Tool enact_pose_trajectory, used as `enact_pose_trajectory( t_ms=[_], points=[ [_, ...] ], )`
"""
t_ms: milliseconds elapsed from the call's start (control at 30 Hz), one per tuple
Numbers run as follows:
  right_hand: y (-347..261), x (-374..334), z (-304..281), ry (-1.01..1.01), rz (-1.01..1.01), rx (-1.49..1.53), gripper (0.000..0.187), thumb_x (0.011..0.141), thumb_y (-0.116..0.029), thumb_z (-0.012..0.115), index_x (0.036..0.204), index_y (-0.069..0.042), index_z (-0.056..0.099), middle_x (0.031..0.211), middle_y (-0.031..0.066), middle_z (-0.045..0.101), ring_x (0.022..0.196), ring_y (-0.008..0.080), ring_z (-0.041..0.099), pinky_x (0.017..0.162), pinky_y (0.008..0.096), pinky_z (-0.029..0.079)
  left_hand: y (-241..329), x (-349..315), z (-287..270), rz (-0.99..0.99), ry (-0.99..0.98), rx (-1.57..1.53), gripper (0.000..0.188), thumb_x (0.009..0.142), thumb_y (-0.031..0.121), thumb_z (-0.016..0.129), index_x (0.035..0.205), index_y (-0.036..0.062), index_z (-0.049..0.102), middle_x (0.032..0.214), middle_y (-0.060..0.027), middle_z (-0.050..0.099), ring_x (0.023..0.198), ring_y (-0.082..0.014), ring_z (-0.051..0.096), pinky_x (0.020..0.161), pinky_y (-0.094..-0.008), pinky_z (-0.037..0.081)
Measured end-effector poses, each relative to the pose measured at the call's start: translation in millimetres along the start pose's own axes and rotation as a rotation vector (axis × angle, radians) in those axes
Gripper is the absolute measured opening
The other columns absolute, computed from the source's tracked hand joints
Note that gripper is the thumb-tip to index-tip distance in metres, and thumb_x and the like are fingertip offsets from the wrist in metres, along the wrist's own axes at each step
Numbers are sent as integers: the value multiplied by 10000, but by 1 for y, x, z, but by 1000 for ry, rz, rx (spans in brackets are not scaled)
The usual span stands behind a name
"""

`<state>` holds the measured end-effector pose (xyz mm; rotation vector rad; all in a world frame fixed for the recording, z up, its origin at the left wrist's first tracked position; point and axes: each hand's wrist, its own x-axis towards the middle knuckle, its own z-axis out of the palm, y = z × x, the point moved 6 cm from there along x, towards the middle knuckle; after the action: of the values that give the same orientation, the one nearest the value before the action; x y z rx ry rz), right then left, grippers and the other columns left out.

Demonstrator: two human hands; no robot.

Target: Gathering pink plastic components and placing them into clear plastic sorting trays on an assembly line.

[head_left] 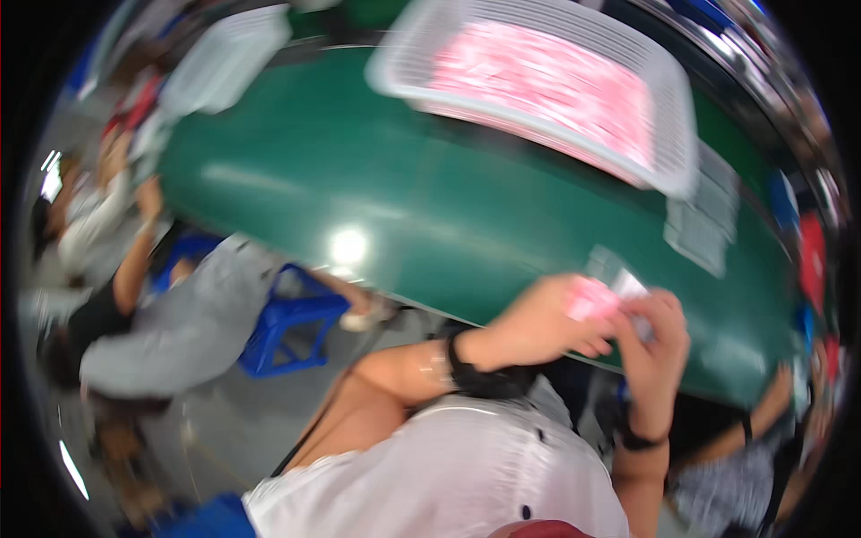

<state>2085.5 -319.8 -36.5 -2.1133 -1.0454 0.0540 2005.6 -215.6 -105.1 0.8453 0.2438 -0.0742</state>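
Note:
My left hand [529,321] is closed on a small pink-and-white packet [590,299], held just above the near edge of the green table. Close beside it, my right hand [659,345] pinches a clear, shiny plastic piece [630,287] between thumb and fingers. The two hands nearly touch, and the packet and the plastic piece meet between them. Motion blur hides the exact shape of both. Farther off on the table stands a white plastic basket [395,67] with many similar pink-and-white pieces [547,85] in it.
Pale grey translucent trays [704,220] lie right of the basket on the green table [296,170]. Another white basket [224,58] is at the far left. People sit on both sides; a blue stool [291,314] stands at the left.

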Motion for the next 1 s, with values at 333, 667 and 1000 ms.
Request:
enact_pose_trajectory(
  t_ms=[333, 667, 1000],
  points=[
    [-17, -3, -16, -28, -271, -5, 109, 687, -3, 684, 762, -45, 616, 764, 42, 597, 837, 240, 509, 792, 339, 405, 3, -6, 13, -189, -156, -134, 308, 861, 146, 661, 1081, -28, 535, 965, -151, 634, 740, -195, 676, 636, -261, 578],
    [13, 4, 3, -19, 54, 214, 253, 867, -36, 545, 1112, -58, 608, 903, 15, 709, 893, 179, 565, 891, 318, 347, 21, -2, -13, 38, 258, 230, 216, 840, 53, 679, 997, -38, 561, 875, -102, 656, 741, -150, 673, 596, -224, 549],
    [11, -10, 2, -1, 53, 57, 166, 824, -117, 639, 986, -88, 668, 827, 12, 691, 772, 178, 576, 807, 311, 385, 9, -4, -8, 234, 312, 490, 182, 846, 33, 666, 979, -43, 567, 872, -100, 661, 746, -148, 670, 627, -231, 553]
  ],
)
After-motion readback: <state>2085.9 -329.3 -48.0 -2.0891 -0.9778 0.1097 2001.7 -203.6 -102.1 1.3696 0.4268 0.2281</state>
